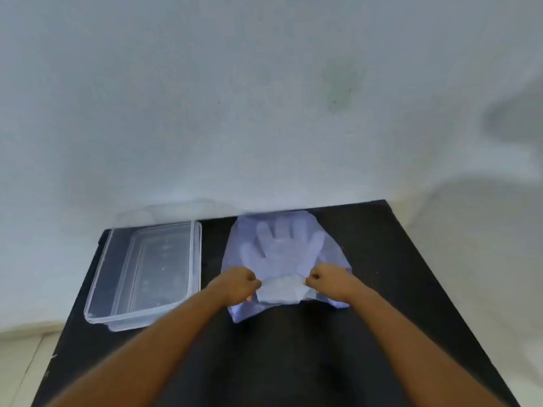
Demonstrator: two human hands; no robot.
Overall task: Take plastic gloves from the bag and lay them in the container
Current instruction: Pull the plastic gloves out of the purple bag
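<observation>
A clear bluish plastic bag (329, 259) lies flat on the black table (396, 274), its far end at the wall. Through it shows a pale plastic glove (279, 254), fingers spread and pointing away from me. My left hand (239, 284) and my right hand (327, 279) are both closed on the near end of the glove stack at the bag's mouth, one at each side, with a crumpled strip of plastic stretched between them. A clear rectangular container (101, 277) stands open to the left of the bag, and I see nothing inside it.
A pale wall (264, 98) rises directly behind the table's far edge. A light tiled floor (20, 356) shows at the lower left, past the table's left edge. The container's near corner sits close to my left forearm.
</observation>
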